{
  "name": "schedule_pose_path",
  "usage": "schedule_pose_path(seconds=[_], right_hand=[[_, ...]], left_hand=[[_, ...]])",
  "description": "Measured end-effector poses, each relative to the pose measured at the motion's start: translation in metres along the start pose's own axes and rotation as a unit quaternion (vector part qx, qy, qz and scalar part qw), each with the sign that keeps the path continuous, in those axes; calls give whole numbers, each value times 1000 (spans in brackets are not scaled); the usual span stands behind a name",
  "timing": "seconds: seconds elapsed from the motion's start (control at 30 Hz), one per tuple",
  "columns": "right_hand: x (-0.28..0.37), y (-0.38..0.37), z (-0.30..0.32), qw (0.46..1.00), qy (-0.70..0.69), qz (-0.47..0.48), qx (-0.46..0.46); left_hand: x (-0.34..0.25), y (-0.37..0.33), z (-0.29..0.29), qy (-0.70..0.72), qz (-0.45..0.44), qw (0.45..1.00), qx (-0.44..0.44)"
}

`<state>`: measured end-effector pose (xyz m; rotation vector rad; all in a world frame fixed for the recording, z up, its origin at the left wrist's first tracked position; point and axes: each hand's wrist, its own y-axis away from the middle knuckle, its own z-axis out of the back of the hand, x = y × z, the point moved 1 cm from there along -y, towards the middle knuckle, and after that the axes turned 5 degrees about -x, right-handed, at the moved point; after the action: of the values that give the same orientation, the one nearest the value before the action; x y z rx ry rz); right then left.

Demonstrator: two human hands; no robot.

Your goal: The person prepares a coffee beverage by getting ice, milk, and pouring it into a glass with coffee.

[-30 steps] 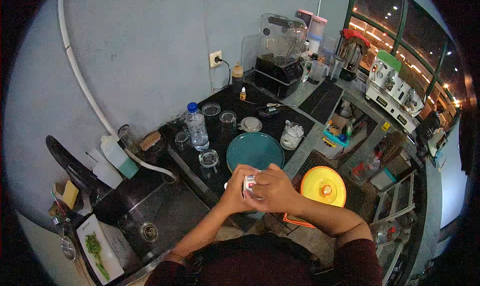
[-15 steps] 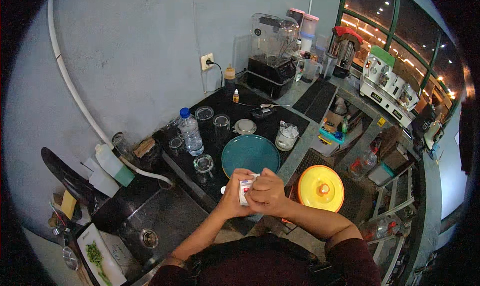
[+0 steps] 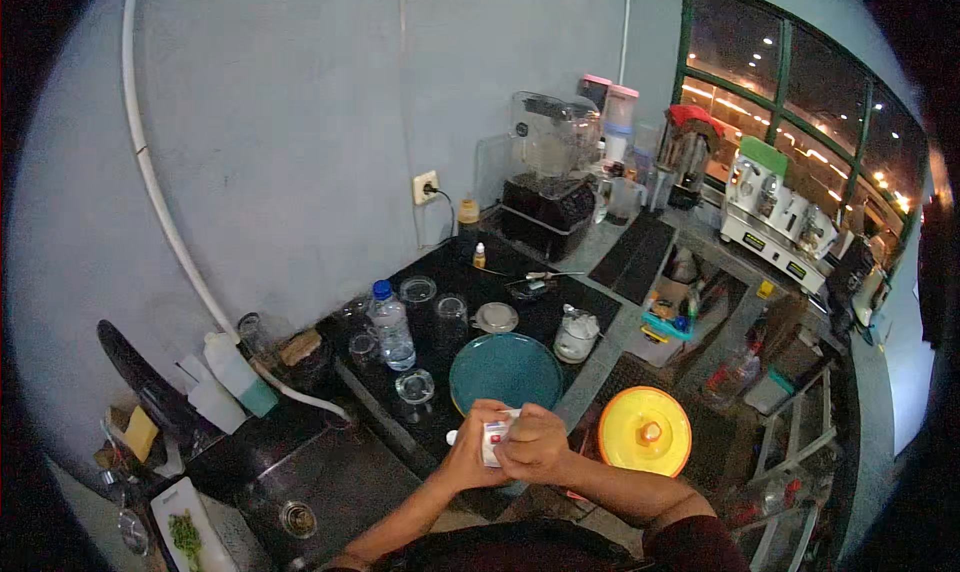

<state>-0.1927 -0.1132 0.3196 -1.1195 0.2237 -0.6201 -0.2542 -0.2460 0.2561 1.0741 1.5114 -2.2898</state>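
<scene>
Small white carton (image 3: 494,446), one, red-marked, held by us just before the teal plate (image 3: 505,370), our left hand (image 3: 468,456) curled around its side, seemingly to steady it while our right hand (image 3: 536,446) grips the opposite upper edge.

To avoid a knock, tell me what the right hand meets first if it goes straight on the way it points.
The small white package, which the right hand seems to touch; then probably the left hand holding it, though depth is unclear.
</scene>
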Motion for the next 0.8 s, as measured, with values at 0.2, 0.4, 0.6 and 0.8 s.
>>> schedule_pose_path(seconds=[0.2, 0.4, 0.6, 0.8], right_hand=[[2, -1, 0, 1000, -3, 8, -22], [5, -7, -2, 999, 32, 30, -26], [1, -1, -5, 998, 34, 15, -50], [0, -1, -3, 998, -1, -14, -54]], left_hand=[[-6, -1, -2, 15, 14, 1000, -6], [-5, -3, 0, 9, 20, 1000, -13], [-1, -2, -2, 13, 17, 1000, -18], [-2, -1, -1, 16, 9, 1000, -23]])
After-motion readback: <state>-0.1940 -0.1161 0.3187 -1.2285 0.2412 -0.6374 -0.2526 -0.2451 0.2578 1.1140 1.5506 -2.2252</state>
